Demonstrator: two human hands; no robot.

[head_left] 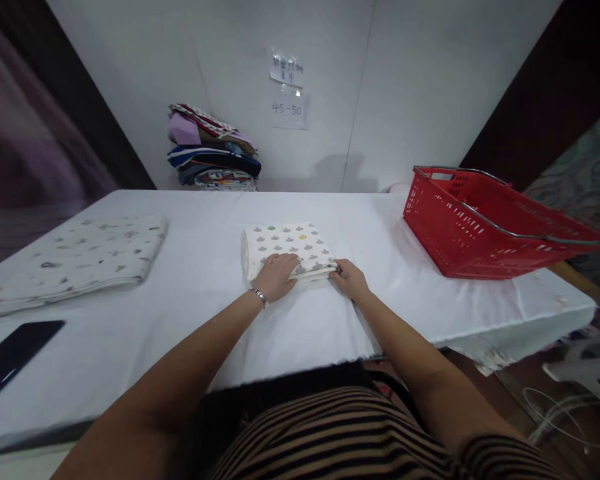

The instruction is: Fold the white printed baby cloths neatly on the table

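Note:
A small folded white cloth [286, 241] with grey cloud-like prints and a few coloured motifs lies in front of me on the white-covered table [190, 287]. My left hand [277, 276] rests flat on its near left part, fingers stretched over the top layer. At the near right corner, my right hand [350, 279] pinches the cloth's edge between thumb and fingers. Farther left lies a larger folded white cloth [95, 257] with scattered small prints, which neither hand touches.
A red plastic basket [465, 233] with metal handles stands at the table's right. A pile of folded fabrics [215, 150] sits at the back left by the wall. A dark phone [15, 353] lies near the left edge. Paper notes [289, 110] hang on the wall.

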